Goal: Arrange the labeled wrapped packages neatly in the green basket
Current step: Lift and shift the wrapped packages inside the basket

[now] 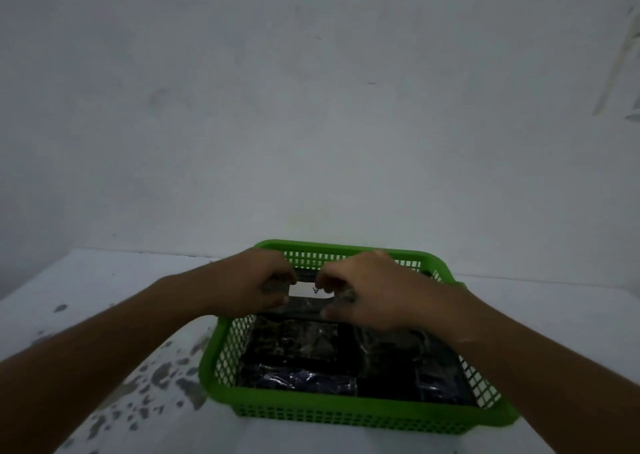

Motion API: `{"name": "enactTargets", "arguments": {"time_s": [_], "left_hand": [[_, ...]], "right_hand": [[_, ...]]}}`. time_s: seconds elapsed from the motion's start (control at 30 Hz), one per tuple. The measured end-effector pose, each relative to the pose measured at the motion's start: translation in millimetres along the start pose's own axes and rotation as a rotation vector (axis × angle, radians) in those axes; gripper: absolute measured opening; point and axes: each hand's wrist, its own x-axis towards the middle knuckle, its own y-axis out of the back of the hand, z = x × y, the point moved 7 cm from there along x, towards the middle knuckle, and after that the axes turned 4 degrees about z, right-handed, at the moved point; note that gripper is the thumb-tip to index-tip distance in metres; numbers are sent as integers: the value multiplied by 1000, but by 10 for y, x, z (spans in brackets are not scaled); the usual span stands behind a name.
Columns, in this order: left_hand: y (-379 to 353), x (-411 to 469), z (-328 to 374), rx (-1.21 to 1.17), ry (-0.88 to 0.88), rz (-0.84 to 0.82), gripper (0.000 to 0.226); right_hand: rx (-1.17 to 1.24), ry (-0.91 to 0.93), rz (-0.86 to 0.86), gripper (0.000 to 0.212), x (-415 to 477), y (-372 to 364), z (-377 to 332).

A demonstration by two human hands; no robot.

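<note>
Labeled package (311, 292) gripped by both hands' fingers (277, 280), green basket (346, 414), white paint-chipped table (138, 315), bare grey wall (311, 107)

Both hands (252, 280) (367, 291) covered the held package (308, 303) ends; label (310, 290) mostly hidden, possibly an "A". Dark packages (298, 346) in basket (346, 415) too dim to read. Forearms cut off at frame bottom.
</note>
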Motion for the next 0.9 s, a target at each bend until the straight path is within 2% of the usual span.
{"name": "enactTargets", "arguments": {"time_s": [0.1, 0.17, 0.3, 0.4, 0.47, 0.6, 0.73, 0.8, 0.9], "left_hand": [[83, -167, 10, -35, -13, 49, 29], [111, -267, 8, -69, -22, 80, 26], [148, -441, -27, -116, -23, 132, 25], [159, -558, -81, -136, -5, 159, 28], [164, -631, -122, -155, 9, 176, 29], [185, -754, -194, -205, 51, 218, 36], [267, -840, -184, -297, 56, 288, 44], [307, -871, -157, -327, 48, 323, 47], [369, -920, -90, -364, 33, 382, 64]], "right_hand": [[-303, 25, -235, 49, 64, -340, -155], [-385, 17, -321, 57, 107, -505, -187], [-479, 5, -327, 71, 179, -615, -225], [-518, 18, -283, 56, 204, -604, -267], [-408, -16, -225, 49, 212, -514, -269], [-14, -123, -103, 46, 195, -238, -211], [226, -182, 91, 31, 177, 40, -150], [361, -221, 183, 33, 162, 152, -122], [555, -307, 243, 43, 127, 206, -102]]}}
